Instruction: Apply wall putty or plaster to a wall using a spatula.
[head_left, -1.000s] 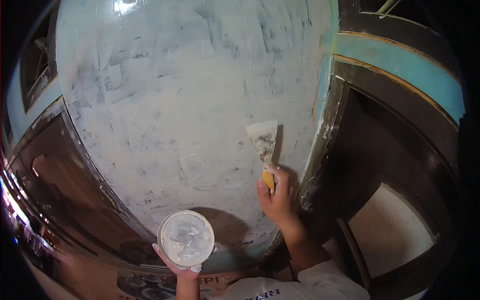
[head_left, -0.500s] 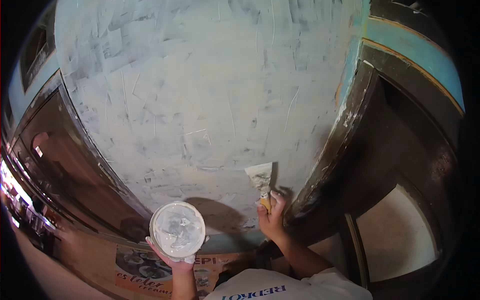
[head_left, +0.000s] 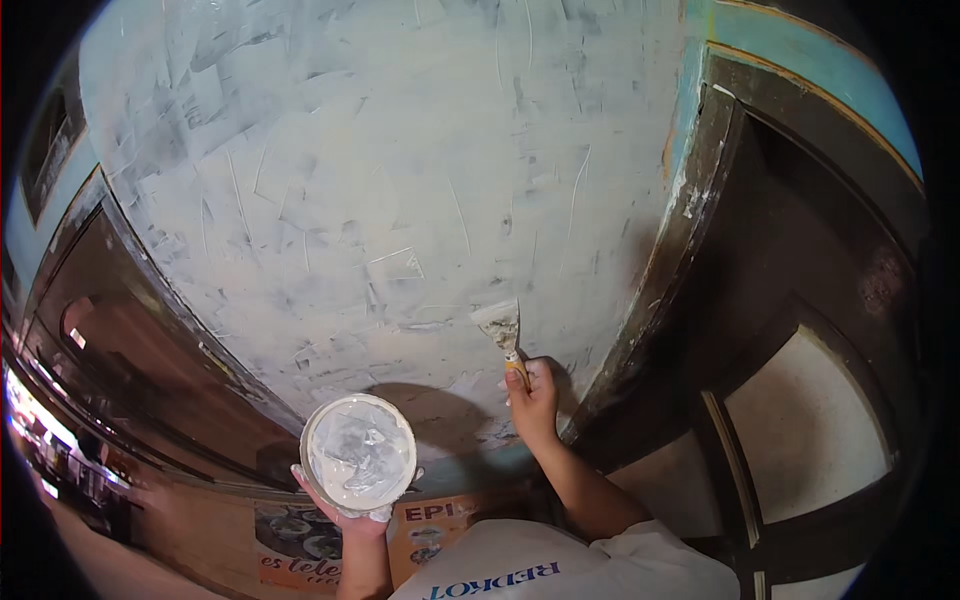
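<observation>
- Right hand [head_left: 533, 400]: grip clamped on the yellow handle [head_left: 517, 374] of a putty knife [head_left: 497, 322]; thumb along the left side of the handle, fingers curled round on the right. White smears on the fingers.
- Putty knife: in front of the lower middle of the wall [head_left: 400, 190], blade up and leaning slightly left. Blade flared toward its top edge, coated pale, with darker grey patches. Cannot tell whether the edge touches the wall.
- Left hand [head_left: 352, 520]: grip closed round a round, pale tub [head_left: 306, 452] from below; digits show at its left and right sides, with white residue on them.
- Tub: lower left of the knife and well apart from it, mouth turned toward the viewer. White paste [head_left: 365, 455] inside, uneven, with greyish streaks and ridges.
- Wall: whitish coat over much of it, broken by grey-blue patches, scrape marks and thin raised lines. Turquoise shows along its right edge and at its foot. Dark shadow beside the tub, on its right.
- Left of wall: brown door [head_left: 150, 350] in a worn frame.
- Right of wall: dark frame [head_left: 690, 230] with pale flecks, dark brown door [head_left: 820, 250] beside it, pale panel [head_left: 805, 430] lower down.
- Bottom: printed banner [head_left: 300, 545] in orange and dark tones behind the left forearm; the person's light shirt [head_left: 620, 565] with blue lettering.
</observation>
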